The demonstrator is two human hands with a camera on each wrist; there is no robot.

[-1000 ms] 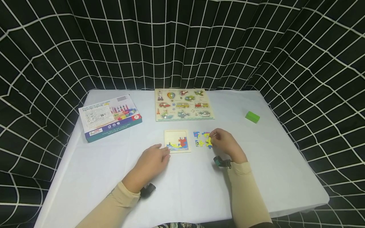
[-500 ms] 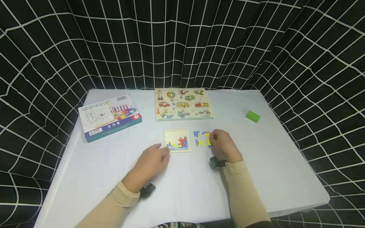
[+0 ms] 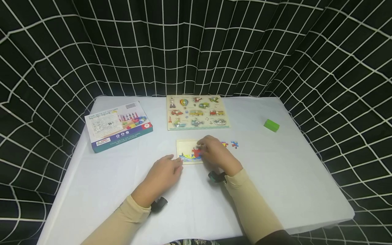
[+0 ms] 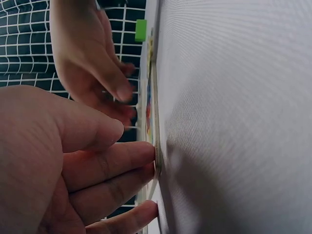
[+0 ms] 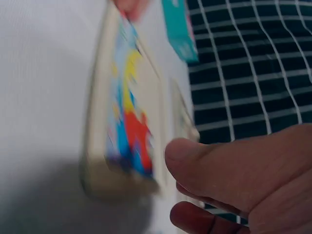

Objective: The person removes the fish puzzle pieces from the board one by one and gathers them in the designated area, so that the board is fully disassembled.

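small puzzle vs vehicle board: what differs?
Size: the small puzzle is much smaller than the vehicle board.
Look: the small puzzle has bare wood beside colour; the vehicle board has pictures all over.
Contact: the left hand touches the small puzzle; neither hand touches the vehicle board.
Shared: pale, on the table.

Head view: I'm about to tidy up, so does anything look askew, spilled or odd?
The box lies askew, turned at an angle while the vehicle board sits fairly square. The green block lies alone, well away from the wooden puzzle. I see nothing spilled or damaged.
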